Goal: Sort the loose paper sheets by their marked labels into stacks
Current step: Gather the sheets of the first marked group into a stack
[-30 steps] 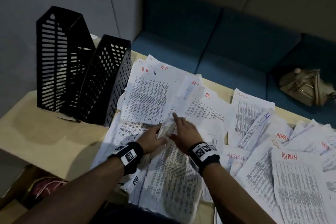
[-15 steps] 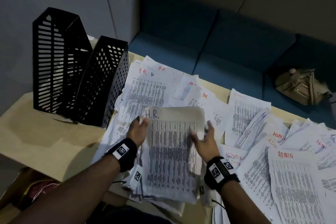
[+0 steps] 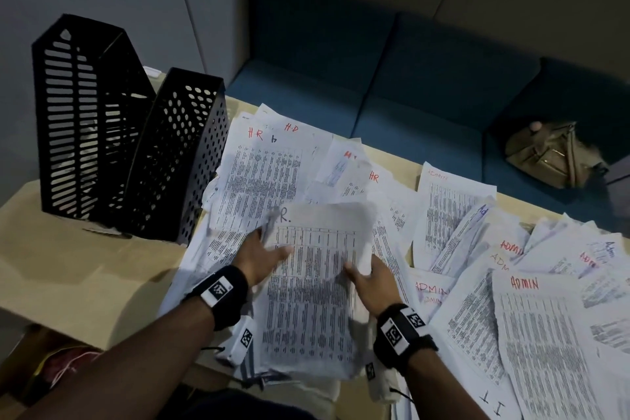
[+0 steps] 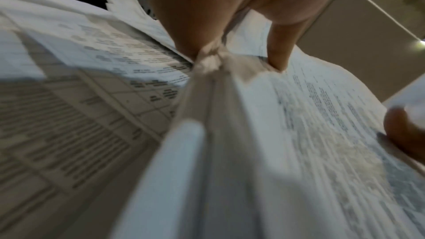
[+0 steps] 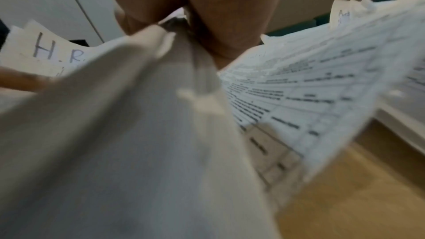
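Compared with half a second before, the white printed sheet marked "H.R." in dark ink (image 3: 315,283) had shifted slightly away from the person, and the left hand (image 3: 260,257) had slid inward so that its thumb lay across the sheet's left margin. At far left two black perforated plastic file holders (image 3: 129,153) stood upright, side by side, on the light wooden tabletop (image 3: 85,269). Just beside them lay a spread of white printed sheets marked "HR" in red (image 3: 262,177). The left hand pinched the held sheet's left edge, thumb on top and fingers (image 4: 190,24) curled beneath. The right hand (image 3: 370,280) gripped the sheet's right edge in the same manner, with the paper bunched between thumb and fingers (image 5: 220,24). The sheet was held above the loose papers near the table's front edge. Farther right, overlapping white sheets marked "ADMIN" in red (image 3: 531,334) covered the table. Behind the table, an olive-tan handbag (image 3: 549,155) rested on a dark blue upholstered bench (image 3: 409,95).
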The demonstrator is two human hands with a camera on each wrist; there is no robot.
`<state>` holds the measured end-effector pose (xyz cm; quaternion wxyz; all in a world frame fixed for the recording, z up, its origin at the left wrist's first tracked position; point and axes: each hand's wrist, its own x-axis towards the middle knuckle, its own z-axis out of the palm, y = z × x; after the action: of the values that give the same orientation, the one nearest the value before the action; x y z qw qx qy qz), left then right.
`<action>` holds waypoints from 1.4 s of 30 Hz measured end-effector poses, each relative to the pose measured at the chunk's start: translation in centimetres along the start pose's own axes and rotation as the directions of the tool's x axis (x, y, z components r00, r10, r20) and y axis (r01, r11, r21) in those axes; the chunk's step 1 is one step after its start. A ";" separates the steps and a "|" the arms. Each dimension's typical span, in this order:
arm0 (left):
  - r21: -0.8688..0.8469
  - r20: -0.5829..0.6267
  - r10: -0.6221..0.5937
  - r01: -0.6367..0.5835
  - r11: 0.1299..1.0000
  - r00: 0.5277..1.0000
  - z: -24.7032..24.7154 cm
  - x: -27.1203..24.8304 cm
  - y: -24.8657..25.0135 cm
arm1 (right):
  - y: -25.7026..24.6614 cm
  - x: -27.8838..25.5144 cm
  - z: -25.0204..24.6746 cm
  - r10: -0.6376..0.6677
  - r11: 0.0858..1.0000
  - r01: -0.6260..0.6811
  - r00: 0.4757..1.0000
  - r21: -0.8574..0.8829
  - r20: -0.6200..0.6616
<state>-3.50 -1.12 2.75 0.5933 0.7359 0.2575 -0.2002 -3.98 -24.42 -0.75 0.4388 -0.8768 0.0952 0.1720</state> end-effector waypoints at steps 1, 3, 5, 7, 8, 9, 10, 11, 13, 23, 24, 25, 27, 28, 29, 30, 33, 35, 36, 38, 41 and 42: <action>-0.047 -0.006 0.012 -0.013 0.999 1.000 -0.4 0.1 -0.1 | 0.1 -0.2 0.0 -0.005 1.000 0.006 1.000 0.009 -0.012; -0.090 0.023 0.026 -0.023 0.996 0.999 -1.4 0.2 -0.6 | -0.2 -0.5 0.1 0.002 0.995 0.002 0.999 0.097 -0.044; -0.097 0.076 0.019 -0.011 0.995 0.997 -1.9 0.9 -1.8 | -0.8 -0.7 0.4 0.015 0.986 -0.010 0.999 0.165 -0.030; -0.060 0.010 0.006 -0.006 0.998 1.000 -2.3 1.6 -2.4 | -1.0 -0.5 1.1 0.031 0.993 -0.026 0.999 0.118 -0.042; -0.015 -0.053 -0.003 0.002 1.000 0.999 -2.7 1.9 -2.6 | -0.5 -0.1 1.4 0.052 0.996 -0.046 0.995 0.073 -0.084; 0.044 -0.117 -0.009 0.014 0.999 0.993 -3.1 2.2 -2.8 | -0.4 0.2 1.5 0.108 0.994 -0.106 0.985 0.025 -0.134; 0.099 -0.165 -0.016 0.033 0.995 0.986 -3.7 2.3 -3.0 | -0.1 0.7 1.5 0.177 0.984 -0.178 0.969 0.010 -0.172; 0.147 -0.199 -0.020 0.050 0.988 0.980 -4.1 2.3 -3.2 | 0.0 0.8 1.4 0.269 0.962 -0.271 0.946 0.010 -0.182; 0.229 -0.217 -0.031 0.082 0.970 0.976 -4.5 2.2 -3.6 | -0.3 1.1 1.3 0.397 0.917 -0.393 0.913 0.063 -0.089; 0.293 -0.190 -0.078 0.132 0.947 0.979 -4.5 2.0 -3.6 | -1.0 1.8 -1.5 0.312 0.933 -0.346 0.914 -0.095 -0.260; 0.294 -0.191 -0.081 0.136 0.946 0.978 -4.6 2.0 -3.8 | -0.7 2.0 -3.2 0.307 0.939 -0.340 0.899 -0.059 -0.311; 0.300 -0.193 -0.081 0.138 0.944 0.978 -4.6 2.0 -3.9 | -0.1 2.2 -4.5 0.329 0.938 -0.347 0.892 -0.003 -0.309; 0.313 -0.196 -0.071 0.131 0.941 0.978 -4.7 2.2 -4.2 | 0.7 2.2 -6.0 0.357 0.931 -0.365 0.907 0.005 -0.225; 0.322 -0.198 -0.063 0.126 0.938 0.978 -4.7 2.3 -4.4 | 1.1 2.0 -6.3 0.361 0.917 -0.381 0.918 -0.117 -0.164; 0.330 -0.199 -0.061 0.125 0.935 0.978 -4.7 2.3 -4.3 | 1.6 1.9 -6.3 0.355 0.885 -0.381 0.924 -0.270 -0.139; 0.338 -0.200 -0.055 0.122 0.933 0.978 -4.7 2.4 -4.5 | 1.9 1.8 -6.0 0.332 0.843 -0.362 0.932 -0.398 -0.145; 0.347 -0.204 -0.054 0.123 0.930 0.978 -4.6 2.5 -4.4 | 1.5 1.4 -5.2 0.264 0.873 -0.319 0.945 -0.369 -0.192; 0.345 -0.197 -0.052 0.119 0.931 0.979 -4.7 2.5 -4.7 | 0.7 1.0 -4.4 0.209 0.897 -0.270 0.956 -0.349 -0.204; 0.343 -0.193 -0.047 0.112 0.933 0.980 -4.7 2.7 -4.9 | 0.2 0.9 -4.2 0.176 0.908 -0.240 0.962 -0.342 -0.209; 0.343 -0.188 -0.043 0.106 0.933 0.981 -4.8 2.8 -5.0 | -0.9 0.5 -4.3 0.103 0.942 -0.172 0.965 -0.288 -0.239; 0.290 -0.194 -0.043 0.099 0.952 0.980 -4.8 2.6 -5.0 | -3.1 0.2 -7.1 0.048 0.989 -0.099 0.918 -0.109 -0.395; 0.260 -0.193 -0.043 0.093 0.961 0.980 -4.8 2.6 -5.1 | -4.1 -0.1 -8.6 0.044 0.997 -0.070 0.888 -0.038 -0.458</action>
<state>-4.64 4.77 -1.70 0.4548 0.8153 0.3076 -0.1840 -0.85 -28.83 7.08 0.3752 -0.9009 0.2168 -0.0238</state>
